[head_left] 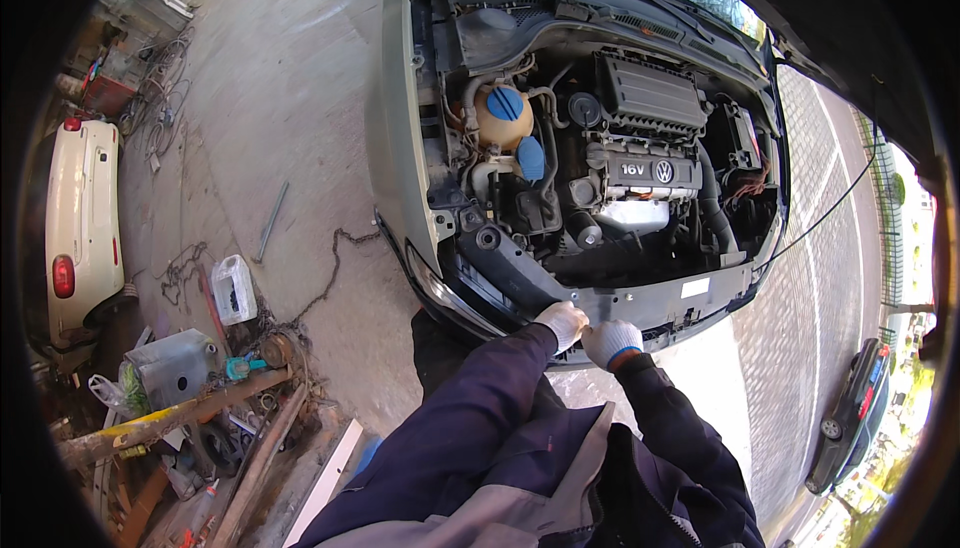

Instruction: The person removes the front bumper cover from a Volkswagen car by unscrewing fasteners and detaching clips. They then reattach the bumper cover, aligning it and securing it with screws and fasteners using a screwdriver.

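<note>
A car stands in front of me with its engine bay (pixel 560 238) uncovered. Both my hands wear white knit gloves and meet at the middle of the dark front panel (pixel 650 305) along the bay's near edge. My left hand (pixel 563 324) is closed at the panel's edge, its fingers bent inward. Close beside it, my right hand (pixel 612 343) is closed too, knuckles up. Whatever the fingers pinch between them is hidden or too small to make out. Behind the panel lies the engine (pixel 645 173), with a tan coolant tank (pixel 503 128) under a blue cap to its left.
A thin dark rod (pixel 835 201) slants up from the bay's right side. On the ground at left are a chain (pixel 335 266), a metal bar (pixel 271 221), a white cut-open container (pixel 234 290) and piled scrap (pixel 210 398). Cream (pixel 84 218) and dark (pixel 850 413) cars stand either side.
</note>
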Tool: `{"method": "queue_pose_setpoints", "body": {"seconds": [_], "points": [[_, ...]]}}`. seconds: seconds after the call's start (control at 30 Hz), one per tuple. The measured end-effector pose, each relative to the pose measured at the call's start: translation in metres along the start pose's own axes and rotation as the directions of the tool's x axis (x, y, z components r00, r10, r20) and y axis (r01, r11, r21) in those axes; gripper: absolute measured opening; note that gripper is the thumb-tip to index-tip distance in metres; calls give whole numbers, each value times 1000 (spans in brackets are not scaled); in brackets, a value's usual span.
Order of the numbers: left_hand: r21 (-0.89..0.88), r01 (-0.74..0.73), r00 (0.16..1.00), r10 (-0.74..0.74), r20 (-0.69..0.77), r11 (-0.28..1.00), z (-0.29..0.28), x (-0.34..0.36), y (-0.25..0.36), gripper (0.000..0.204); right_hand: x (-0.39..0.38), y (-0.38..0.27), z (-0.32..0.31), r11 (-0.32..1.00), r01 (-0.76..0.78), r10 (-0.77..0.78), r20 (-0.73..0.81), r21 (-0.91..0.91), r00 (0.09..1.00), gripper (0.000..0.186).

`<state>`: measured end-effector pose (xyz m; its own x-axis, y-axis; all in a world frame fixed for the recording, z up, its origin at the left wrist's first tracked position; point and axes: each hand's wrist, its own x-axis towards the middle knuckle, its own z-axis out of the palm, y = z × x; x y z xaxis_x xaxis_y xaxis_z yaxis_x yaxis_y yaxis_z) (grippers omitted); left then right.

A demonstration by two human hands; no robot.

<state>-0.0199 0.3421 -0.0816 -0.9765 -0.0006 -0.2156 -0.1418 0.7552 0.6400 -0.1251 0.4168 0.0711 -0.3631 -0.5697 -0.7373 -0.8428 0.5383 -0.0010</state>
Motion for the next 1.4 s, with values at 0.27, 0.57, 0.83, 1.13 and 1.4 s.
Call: {"method": "queue_pose_setpoints", "body": {"seconds": [0.27,0.57,0.83,1.13,1.4], "points": [[13,-9,995,10,-98,1000,4,-1,1,25,1,5,15,994,11,-2,-78,104,997,55],[99,10,998,-5,-59,995,8,2,2,26,8,5,42,962,-163,181,-64,221,981,45],[1,15,998,-15,66,1000,-46,-18,-4,30,-11,2,46,984,-66,106,-249,164,963,50],[503,20,969,108,-224,864,-166,-78,-107,36,-13,-6,38,898,-248,344,-227,364,911,49],[506,61,997,-30,-69,861,-183,-45,-139,40,-36,-15,37,831,-307,497,-370,464,785,45]]}}
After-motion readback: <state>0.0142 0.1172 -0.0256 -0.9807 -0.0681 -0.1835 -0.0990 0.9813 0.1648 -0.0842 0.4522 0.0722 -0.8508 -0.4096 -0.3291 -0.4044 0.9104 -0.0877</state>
